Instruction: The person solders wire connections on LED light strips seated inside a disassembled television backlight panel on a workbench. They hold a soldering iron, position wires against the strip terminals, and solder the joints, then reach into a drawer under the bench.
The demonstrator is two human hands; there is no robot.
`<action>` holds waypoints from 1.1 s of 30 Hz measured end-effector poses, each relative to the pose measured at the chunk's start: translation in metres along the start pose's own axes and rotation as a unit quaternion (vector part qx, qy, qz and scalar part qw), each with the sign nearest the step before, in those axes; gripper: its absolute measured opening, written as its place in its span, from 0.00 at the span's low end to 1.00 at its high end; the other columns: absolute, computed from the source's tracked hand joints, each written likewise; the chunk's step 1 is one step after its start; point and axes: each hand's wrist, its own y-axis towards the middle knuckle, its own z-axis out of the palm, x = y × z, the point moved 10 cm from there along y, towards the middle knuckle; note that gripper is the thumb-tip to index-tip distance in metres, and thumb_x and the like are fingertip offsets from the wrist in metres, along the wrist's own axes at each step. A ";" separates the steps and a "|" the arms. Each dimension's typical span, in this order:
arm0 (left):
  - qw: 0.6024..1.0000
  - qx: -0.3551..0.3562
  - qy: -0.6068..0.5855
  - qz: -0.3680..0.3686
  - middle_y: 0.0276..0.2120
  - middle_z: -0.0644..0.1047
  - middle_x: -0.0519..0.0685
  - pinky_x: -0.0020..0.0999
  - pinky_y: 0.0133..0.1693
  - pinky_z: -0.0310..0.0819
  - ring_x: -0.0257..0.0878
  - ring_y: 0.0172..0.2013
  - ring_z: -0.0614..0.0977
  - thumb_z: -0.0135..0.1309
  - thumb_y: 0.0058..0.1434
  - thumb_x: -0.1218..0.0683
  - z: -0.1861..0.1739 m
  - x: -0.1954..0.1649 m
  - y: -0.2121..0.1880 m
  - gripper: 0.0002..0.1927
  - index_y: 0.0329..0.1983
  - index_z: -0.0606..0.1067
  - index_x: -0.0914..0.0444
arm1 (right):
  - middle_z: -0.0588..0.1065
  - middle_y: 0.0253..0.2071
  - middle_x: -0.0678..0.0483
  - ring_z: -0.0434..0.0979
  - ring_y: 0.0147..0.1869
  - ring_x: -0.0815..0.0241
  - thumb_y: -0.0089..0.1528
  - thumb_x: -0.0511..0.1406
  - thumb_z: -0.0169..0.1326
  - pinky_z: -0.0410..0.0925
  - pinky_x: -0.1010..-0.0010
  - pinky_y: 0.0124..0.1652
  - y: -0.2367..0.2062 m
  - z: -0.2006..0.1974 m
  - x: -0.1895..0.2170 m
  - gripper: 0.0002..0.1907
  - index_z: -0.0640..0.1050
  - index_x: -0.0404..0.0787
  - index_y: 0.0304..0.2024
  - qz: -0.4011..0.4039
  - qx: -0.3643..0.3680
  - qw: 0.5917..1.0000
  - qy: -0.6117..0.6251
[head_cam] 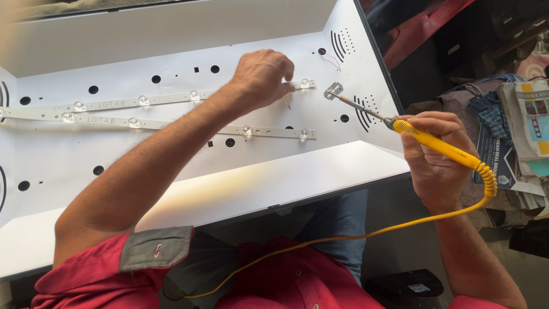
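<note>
Electronics repair workshop: opened white display backpanel (pixel 171 51) with LED strips (pixel 137 102), yellow soldering iron (pixel 434 143), cluttered papers (pixel 529 120) alongside.

We see a matt white metal panel (pixel 171 28) and a glossy yellow plastic soldering iron (pixel 437 143) with a bare metal tip. Our red cloth sleeve (pixel 86 274) looks soft, its grey cuff smooth.

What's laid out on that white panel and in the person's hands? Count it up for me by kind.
LED strips: 2
Yellow soldering iron, in the right hand: 1
Small metal bracket: 1
White panel: 1
Total: 5
The left hand pinches a thin wire at the upper strip's end.
</note>
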 end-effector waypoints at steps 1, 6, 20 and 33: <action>0.999 0.022 -0.019 -0.020 0.30 0.83 0.47 0.44 0.38 0.78 0.42 0.34 0.83 0.65 0.62 0.46 0.000 0.001 -0.003 0.10 0.37 0.83 0.56 | 0.73 0.55 0.48 0.80 0.60 0.57 0.72 0.23 0.57 0.77 0.69 0.62 -0.003 -0.002 -0.002 0.08 0.74 0.33 0.52 0.006 -0.004 1.000 0.010; 0.978 0.096 -0.183 -0.043 0.35 0.82 0.46 0.39 0.41 0.78 0.39 0.35 0.82 0.66 0.59 0.46 -0.004 -0.021 -0.035 0.11 0.38 0.83 0.55 | 0.74 0.55 0.48 0.81 0.59 0.57 0.72 0.22 0.56 0.77 0.67 0.62 -0.017 -0.015 -0.013 0.10 0.73 0.33 0.54 0.034 -0.030 0.998 0.054; 0.977 0.056 -0.204 0.034 0.37 0.77 0.45 0.39 0.41 0.78 0.39 0.39 0.80 0.62 0.61 0.57 0.007 -0.053 -0.064 0.01 0.34 0.84 0.57 | 0.76 0.50 0.49 0.82 0.57 0.55 0.67 0.19 0.55 0.78 0.65 0.58 -0.048 -0.003 0.010 0.10 0.73 0.36 0.45 0.029 0.022 0.998 0.053; 0.978 0.068 -0.192 0.044 0.36 0.77 0.47 0.37 0.39 0.80 0.37 0.39 0.80 0.64 0.59 0.58 0.017 -0.051 -0.059 0.01 0.34 0.83 0.57 | 0.75 0.49 0.49 0.82 0.57 0.53 0.66 0.19 0.56 0.79 0.65 0.57 -0.045 0.006 0.014 0.11 0.73 0.37 0.43 0.026 0.046 0.997 0.052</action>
